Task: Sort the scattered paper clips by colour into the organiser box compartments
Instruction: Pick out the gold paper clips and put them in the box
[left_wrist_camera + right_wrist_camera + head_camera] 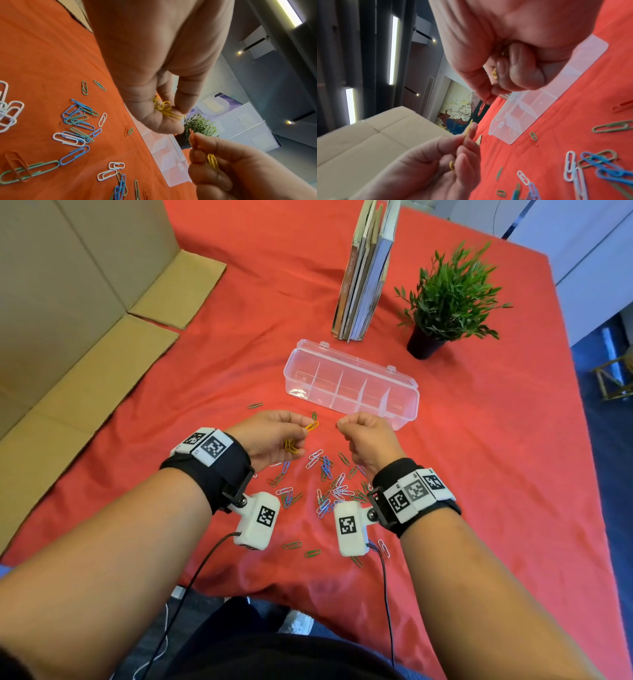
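One organiser box (352,383), one plant (448,299), two hands (clips uncountable).

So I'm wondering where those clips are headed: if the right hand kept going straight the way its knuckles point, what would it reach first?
Most likely the organiser box, near its front wall. The right hand seems raised, so depth is uncertain.

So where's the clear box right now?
In the head view the organiser box lies on the red cloth just beyond both hands, in front of the upright books and left of the potted plant. Its compartments look empty.
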`<state>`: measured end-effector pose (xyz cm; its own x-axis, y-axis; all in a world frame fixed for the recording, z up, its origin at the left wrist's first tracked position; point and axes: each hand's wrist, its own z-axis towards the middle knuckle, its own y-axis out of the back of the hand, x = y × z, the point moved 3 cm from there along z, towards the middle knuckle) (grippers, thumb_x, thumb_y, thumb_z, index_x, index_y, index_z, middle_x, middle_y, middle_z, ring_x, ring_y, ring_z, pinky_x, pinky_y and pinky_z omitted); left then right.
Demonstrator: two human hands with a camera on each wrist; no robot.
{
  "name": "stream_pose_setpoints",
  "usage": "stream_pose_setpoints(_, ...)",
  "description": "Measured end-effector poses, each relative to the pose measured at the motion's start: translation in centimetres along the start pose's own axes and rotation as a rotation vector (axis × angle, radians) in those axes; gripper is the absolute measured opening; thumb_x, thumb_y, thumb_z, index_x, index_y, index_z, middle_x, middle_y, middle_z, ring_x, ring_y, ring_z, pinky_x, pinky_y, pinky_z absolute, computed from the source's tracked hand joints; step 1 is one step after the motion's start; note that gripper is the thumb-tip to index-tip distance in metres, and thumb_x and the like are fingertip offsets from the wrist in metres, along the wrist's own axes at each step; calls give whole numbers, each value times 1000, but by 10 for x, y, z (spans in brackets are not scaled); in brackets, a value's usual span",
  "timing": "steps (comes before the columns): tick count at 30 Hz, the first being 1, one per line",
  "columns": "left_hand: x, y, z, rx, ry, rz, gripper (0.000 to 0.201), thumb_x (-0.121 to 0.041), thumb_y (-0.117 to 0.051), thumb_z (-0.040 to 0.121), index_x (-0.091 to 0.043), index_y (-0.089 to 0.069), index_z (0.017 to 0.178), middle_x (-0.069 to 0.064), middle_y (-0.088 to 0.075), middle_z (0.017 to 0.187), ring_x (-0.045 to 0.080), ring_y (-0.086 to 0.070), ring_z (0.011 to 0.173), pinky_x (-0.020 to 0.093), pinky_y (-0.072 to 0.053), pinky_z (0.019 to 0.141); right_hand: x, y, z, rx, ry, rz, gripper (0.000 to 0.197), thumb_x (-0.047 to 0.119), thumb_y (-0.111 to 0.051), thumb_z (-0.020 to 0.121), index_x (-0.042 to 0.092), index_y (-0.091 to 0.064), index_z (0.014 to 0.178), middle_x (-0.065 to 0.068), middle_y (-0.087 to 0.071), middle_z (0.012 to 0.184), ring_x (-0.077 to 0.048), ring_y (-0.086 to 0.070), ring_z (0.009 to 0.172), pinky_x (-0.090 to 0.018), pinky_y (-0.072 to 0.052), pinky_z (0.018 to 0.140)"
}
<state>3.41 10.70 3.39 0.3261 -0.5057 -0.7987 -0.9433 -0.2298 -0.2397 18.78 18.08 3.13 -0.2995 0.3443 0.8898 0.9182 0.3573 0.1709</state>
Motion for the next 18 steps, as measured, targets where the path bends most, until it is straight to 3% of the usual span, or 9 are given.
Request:
stream_pose_setpoints(2, 1, -1, 1, 0, 18, -25, 24, 5, -46, 88, -12, -61, 94, 4, -48, 64, 9, -50, 53, 21, -55, 55, -1, 2, -3, 46, 2, -158, 11, 6, -57, 86, 12, -64, 81, 0, -44, 58, -1, -27, 26, -11, -22, 30)
stream_pose_setpoints(4, 1, 0, 1, -22, 35, -49, 22, 4, -43, 88, -12, -59, 89, 4, -46, 65, 11, -48, 57, 22, -55, 55, -2, 2, -4, 62, 9, -228, 17, 2, -55, 86, 13, -66, 92, 2, -48, 61, -1, -31, 27, -12, -25, 30)
stream_pose_setpoints(7, -1, 2, 5, -31, 75, -47, 18, -4, -44, 93, -13, -51, 80, 3, -45, 69, 11, -46, 60, 21, -54, 54, -1, -1, -1, 44, -103, -47, 21, -3, -49, 86, 15, -57, 81, 0, -45, 64, -9, -36, 45, -18, -30, 38)
stream_pose_setpoints(12, -26, 21, 26, -171, 88, -4, 22, 3, -39, 91, -10, -51, 79, 4, -46, 71, 11, -46, 60, 18, -54, 47, 5, -3, 10, 57, -438, 473, 22, -9, -35, 89, 4, -53, 89, -8, -47, 75, -17, -49, 66, -26, -45, 60)
stream_pose_setpoints(15, -50, 27, 42, -230, 61, -74, 18, -4, -38, 94, -8, -52, 84, 6, -49, 74, 14, -50, 63, 24, -55, 52, 12, -4, 19, 36, -449, 518, 27, -12, -27, 88, 2, -51, 87, -11, -49, 83, -21, -50, 73, -31, -47, 68)
stream_pose_setpoints(18, -66, 20, 57, -257, 26, -170, 19, -5, -33, 94, -6, -51, 89, 7, -49, 75, 16, -51, 65, 27, -54, 59, 15, -5, 26, 44, -403, 502, 41, -21, -16, 82, 1, -51, 86, -14, -48, 91, -25, -50, 88, -34, -47, 87)
